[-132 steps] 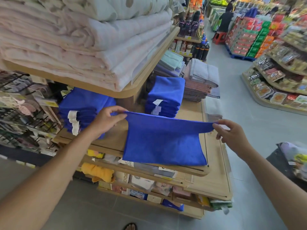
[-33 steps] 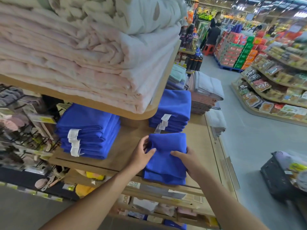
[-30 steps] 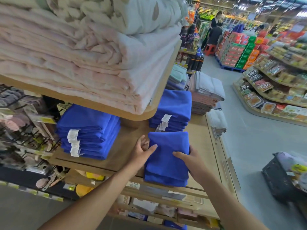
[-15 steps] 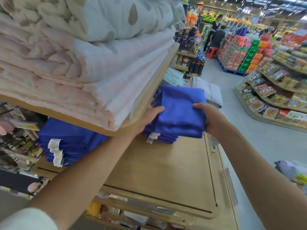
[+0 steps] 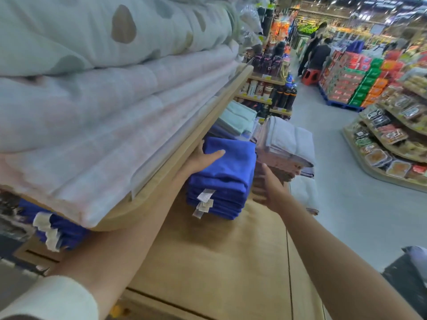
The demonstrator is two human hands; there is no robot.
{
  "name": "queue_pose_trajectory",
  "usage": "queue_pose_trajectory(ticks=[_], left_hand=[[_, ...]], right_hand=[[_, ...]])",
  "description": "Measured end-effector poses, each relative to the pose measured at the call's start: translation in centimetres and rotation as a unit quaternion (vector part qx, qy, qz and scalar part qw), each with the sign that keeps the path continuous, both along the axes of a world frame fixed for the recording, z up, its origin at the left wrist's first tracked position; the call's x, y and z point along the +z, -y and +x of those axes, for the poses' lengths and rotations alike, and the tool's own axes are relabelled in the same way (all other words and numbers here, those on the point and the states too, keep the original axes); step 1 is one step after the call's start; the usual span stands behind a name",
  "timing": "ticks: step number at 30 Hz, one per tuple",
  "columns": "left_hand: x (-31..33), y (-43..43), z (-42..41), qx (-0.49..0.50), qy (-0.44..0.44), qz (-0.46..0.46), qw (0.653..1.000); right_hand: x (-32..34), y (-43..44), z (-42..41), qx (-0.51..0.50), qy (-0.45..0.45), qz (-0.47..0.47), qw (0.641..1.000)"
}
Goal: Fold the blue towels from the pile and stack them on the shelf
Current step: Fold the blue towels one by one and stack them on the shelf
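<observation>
The folded blue towel [image 5: 233, 158] lies on top of the stack of blue towels [image 5: 219, 199] on the wooden shelf [image 5: 219, 262], under the upper shelf's edge. My left hand [image 5: 201, 161] rests on the towel's left side, thumb straight across its top; its other fingers are mostly hidden. My right hand [image 5: 268, 188] hovers just right of the stack, fingers straight and holding nothing. A second blue towel pile [image 5: 62, 229] with white tags sits at the left, partly hidden under the upper shelf.
The upper shelf [image 5: 203, 144] carries thick pale blankets [image 5: 104, 100] that overhang close above my left arm. Grey and pink towels [image 5: 286, 146] are stacked right behind the blue stack. An aisle with people and food displays [image 5: 392, 130] lies to the right.
The folded towel went from the shelf's front edge up onto the back blue stack. My right hand has let go of it and drawn back to the right; the left hand stays on it.
</observation>
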State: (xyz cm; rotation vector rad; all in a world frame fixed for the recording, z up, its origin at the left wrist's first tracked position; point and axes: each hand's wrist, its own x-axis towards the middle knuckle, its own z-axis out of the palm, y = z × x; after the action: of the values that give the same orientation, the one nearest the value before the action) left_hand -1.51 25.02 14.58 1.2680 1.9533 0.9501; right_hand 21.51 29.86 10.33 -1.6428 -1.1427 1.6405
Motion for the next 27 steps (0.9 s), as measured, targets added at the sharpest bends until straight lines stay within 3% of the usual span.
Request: queue_pose_trajectory(ticks=[4, 9, 14, 18, 27], left_hand=[[-0.7, -1.9, 1.0, -0.007, -0.002, -0.045, 0.999], [-3.5, -2.1, 1.0, -0.027, 0.013, -0.076, 0.997], [-4.3, -1.2, 0.4, -0.013, 0.049, -0.052, 0.997], [-4.9, 0.5, 0.2, -0.04, 0.115, -0.043, 0.992], [-7.3, 4.3, -0.2, -0.121, 0.162, 0.003, 0.979]], right_hand=[[-3.8, -0.1, 0.1, 0.015, -0.049, -0.09, 0.995], [-5.0, 0.3, -1.4, -0.006, -0.134, -0.111, 0.985], [-5.7, 1.4, -1.3, 0.003, -0.209, -0.144, 0.967], [-5.3, 3.0, -0.9, 0.052, -0.226, -0.097, 0.968], [-3.1, 9.8, -0.7, 0.127, -0.183, 0.041, 0.974]])
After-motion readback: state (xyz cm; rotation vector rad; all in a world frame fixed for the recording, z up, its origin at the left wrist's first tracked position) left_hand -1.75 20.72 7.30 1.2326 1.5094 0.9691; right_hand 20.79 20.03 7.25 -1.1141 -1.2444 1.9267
